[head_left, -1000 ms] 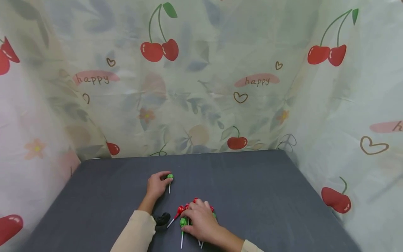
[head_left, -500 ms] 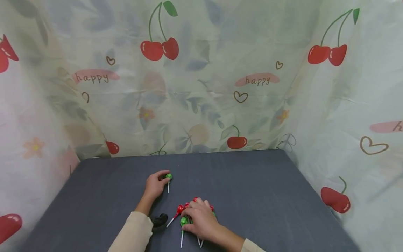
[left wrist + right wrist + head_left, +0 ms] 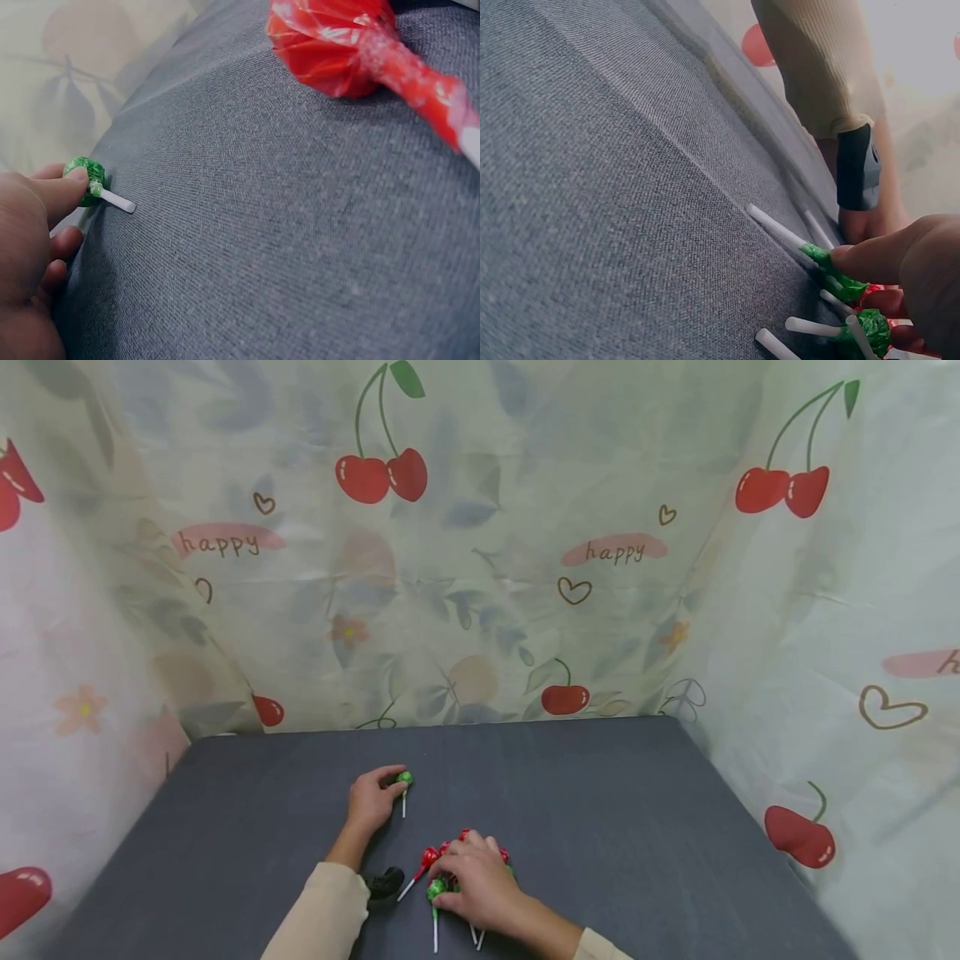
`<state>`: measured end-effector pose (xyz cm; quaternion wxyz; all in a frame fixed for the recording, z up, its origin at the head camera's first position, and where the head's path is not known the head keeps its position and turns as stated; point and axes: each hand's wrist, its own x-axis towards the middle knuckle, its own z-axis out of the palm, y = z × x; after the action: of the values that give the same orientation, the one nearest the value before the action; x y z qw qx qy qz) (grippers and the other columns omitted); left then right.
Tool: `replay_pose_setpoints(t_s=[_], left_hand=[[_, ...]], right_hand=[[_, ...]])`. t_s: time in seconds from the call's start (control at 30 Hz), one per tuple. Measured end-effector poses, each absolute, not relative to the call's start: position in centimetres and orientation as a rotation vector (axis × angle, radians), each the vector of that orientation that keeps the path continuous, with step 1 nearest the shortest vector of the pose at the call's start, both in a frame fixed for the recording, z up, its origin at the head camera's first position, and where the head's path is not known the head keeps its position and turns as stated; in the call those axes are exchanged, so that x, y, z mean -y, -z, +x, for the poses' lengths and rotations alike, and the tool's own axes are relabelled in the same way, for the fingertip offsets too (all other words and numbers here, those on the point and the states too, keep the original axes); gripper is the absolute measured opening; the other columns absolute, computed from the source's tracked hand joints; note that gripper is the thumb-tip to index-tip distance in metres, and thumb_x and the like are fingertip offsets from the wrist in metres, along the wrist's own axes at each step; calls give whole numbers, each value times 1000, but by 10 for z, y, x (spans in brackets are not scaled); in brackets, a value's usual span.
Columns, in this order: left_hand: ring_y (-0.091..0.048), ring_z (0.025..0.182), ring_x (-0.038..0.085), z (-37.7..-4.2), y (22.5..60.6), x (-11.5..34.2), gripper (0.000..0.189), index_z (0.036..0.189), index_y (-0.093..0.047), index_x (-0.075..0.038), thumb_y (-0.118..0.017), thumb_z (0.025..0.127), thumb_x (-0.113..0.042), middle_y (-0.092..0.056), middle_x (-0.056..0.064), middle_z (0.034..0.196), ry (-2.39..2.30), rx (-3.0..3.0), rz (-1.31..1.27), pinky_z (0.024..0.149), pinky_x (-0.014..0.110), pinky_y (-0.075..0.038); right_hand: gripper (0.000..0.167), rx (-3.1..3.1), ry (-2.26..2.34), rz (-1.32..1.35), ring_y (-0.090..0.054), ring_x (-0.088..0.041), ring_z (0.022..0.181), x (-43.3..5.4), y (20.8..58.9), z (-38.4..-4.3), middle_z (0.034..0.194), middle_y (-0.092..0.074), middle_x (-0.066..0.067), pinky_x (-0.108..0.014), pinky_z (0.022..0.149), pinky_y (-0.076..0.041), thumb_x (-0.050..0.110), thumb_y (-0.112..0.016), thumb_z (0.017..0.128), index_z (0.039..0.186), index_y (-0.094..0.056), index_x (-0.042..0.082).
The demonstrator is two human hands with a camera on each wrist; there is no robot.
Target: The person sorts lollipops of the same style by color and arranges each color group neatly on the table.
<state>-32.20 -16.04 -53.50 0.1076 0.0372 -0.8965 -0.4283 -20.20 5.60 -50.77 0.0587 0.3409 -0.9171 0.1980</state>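
Toward the back of the dark table, my left hand (image 3: pixel 371 799) pinches a green-wrapped lollipop (image 3: pixel 405 777) between thumb and fingers. Its white stick points toward me, and the left wrist view shows the thumb on the green wrapper (image 3: pixel 90 174). Nearer, my right hand (image 3: pixel 480 881) lies over a cluster of lollipops, with its thumb and a finger pinching another green lollipop (image 3: pixel 437 890). In the right wrist view the thumb presses the wrapper of that green lollipop (image 3: pixel 832 264). A red lollipop (image 3: pixel 428 858) lies just left of the hand. The palm hides part of the cluster.
Beside the left sleeve is a black wrist strap (image 3: pixel 386 883). A patterned curtain (image 3: pixel 480 552) hangs behind and at both sides of the dark table (image 3: pixel 600 827). More green lollipops (image 3: pixel 871 330) with white sticks lie under the right hand.
Both hands stay nearly in place. The green lollipop at my right thumb has turned slightly, its stick end shifting a little to the right.
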Motion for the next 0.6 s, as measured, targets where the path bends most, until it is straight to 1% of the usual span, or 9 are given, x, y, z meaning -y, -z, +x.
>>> replay_pose_setpoints(t_s=[0.17, 0.3, 0.6], left_hand=[[-60, 91, 26, -322, 534, 158, 29, 118, -72, -14, -73, 89, -18, -68, 10, 113, 1254, 2650, 111, 80, 45, -45], [-59, 91, 27, -323, 534, 157, 30, 119, -72, -15, -73, 89, -18, -68, 11, 113, 1247, 2656, 111, 81, 45, -44], [-59, 92, 27, -321, 533, 156, 30, 118, -72, -16, -73, 89, -18, -68, 10, 113, 1232, 2664, 135, 81, 46, -44]], right_hand=[[21, 2755, -603, 1038, -39, -4, 80, -55, 509, -201, 86, -57, 21, -26, 66, -27, 37, -81, 75, 94, -74, 31], [20, 2724, -594, 1046, -39, -4, 79, -53, 510, -200, 86, -59, 22, -26, 66, -27, 37, -80, 76, 95, -74, 32], [19, 2719, -618, 1041, -41, -5, 79, -51, 509, -201, 88, -64, 21, -26, 67, -28, 34, -81, 75, 93, -74, 31]])
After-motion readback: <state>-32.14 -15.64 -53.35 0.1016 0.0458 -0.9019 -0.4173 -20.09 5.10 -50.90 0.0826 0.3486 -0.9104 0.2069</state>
